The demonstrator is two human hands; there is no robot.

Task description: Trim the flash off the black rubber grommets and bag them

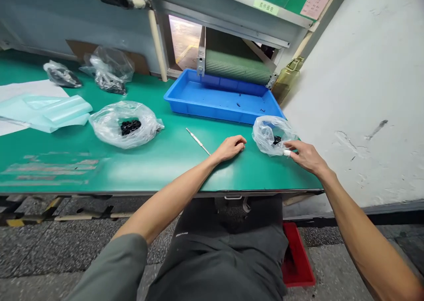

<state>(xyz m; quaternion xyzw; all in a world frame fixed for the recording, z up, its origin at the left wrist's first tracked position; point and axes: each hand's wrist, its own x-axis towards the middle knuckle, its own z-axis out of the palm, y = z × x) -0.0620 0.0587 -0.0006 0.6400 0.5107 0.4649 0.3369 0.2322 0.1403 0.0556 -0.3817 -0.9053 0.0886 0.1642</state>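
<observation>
My left hand rests on the green tabletop, its fingers curled in; whatever they may hold is hidden. A slim white pen-like tool lies beside it, one end reaching to my wrist. At the right, my right hand touches the near right rim of a clear plastic bag. Its thumb and fingers are slightly apart, and a white wrap covers one fingertip. Small black parts lie inside that bag. Farther left, another rolled-open plastic bag holds a heap of black parts.
A blue tray with a few tiny black pieces stands under the end of a green conveyor belt. Two bags of black parts and pale blue sheets lie left. A white wall bounds the right; a red bin sits below.
</observation>
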